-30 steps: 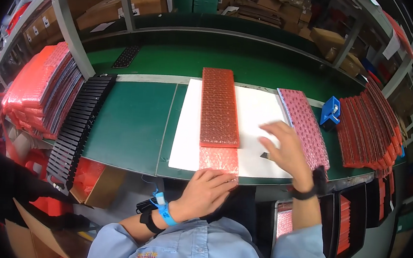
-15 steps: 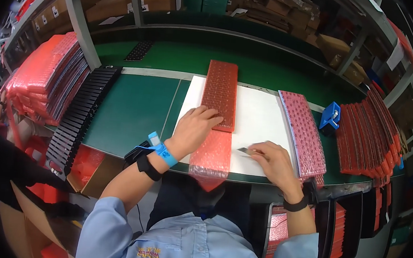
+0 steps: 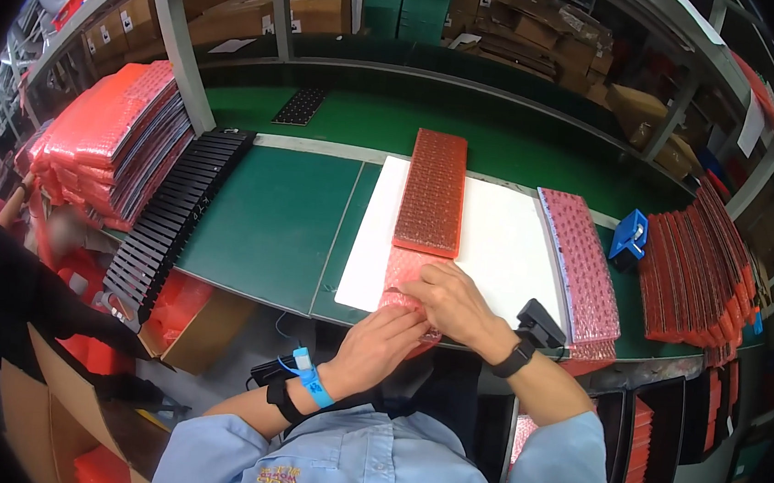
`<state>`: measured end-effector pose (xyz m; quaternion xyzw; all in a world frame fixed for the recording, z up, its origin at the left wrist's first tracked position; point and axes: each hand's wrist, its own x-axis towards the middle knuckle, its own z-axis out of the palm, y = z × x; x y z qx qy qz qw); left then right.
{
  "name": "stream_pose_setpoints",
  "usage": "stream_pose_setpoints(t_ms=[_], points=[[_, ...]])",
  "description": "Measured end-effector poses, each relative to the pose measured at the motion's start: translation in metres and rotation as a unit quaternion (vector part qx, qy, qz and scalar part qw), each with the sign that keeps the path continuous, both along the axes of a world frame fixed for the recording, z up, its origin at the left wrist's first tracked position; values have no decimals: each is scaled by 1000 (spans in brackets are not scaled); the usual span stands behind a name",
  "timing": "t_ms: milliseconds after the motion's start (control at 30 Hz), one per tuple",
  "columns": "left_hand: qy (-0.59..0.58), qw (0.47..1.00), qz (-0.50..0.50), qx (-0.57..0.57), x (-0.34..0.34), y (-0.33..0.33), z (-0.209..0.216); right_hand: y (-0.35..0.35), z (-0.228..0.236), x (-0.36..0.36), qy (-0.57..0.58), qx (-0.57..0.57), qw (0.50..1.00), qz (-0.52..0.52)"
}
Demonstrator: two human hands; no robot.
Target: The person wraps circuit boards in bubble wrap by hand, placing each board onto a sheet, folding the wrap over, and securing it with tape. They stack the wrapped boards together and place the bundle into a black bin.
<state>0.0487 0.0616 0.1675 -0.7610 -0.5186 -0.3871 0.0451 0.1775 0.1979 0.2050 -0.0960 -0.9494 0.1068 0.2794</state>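
Note:
A red bubble-wrap bag [image 3: 433,190] lies lengthwise on a white board [image 3: 499,228], its filled part flat and the slack near end [image 3: 408,269] reaching toward me. What is inside shows only as a dark, flat, rectangular shape. My left hand [image 3: 377,349] is closed on the slack end at the bench's near edge, fingertips pinching the film. Just above it, my right hand [image 3: 455,310] is closed, fingertips over the same end. A small dark, thin piece [image 3: 395,290] shows by the right fingertips; the hand mostly hides it.
Pink bubble-wrapped panels [image 3: 578,267] lie right of the board. Beyond stand a blue tape dispenser [image 3: 630,235] and a row of red-wrapped pieces [image 3: 693,268]. Leftward are a black slotted rack [image 3: 178,214] and a tall stack of red bags [image 3: 101,138]. A dark perforated plate [image 3: 299,105] lies behind.
My left hand has come off the filled part and down to the bag's slack end. My right hand has moved left with the small thin piece to meet it. The view has shifted slightly.

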Motion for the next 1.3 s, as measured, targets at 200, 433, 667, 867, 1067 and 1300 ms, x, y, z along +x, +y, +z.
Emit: stream_pose_setpoints(t_ms=[200,433,667,867,1067,1300], points=[[-22,1000,5,14,-4,-3,-7,13,21,107,-190,-47,969,-151],[-52,994,-89,26,6,-19,-24,-3,36,116,-81,43,978,-186],[-3,907,-245,-344,10,-54,-141,29,-7,50,-74,66,995,-25],[-125,843,-296,-432,-28,-9,56,41,-6,62,-30,76,997,2],[26,994,-78,-79,-82,99,79,51,35,24,-109,-162,976,-96],[-93,964,-70,-239,-83,169,38,83,18,9,-83,-215,935,-271]])
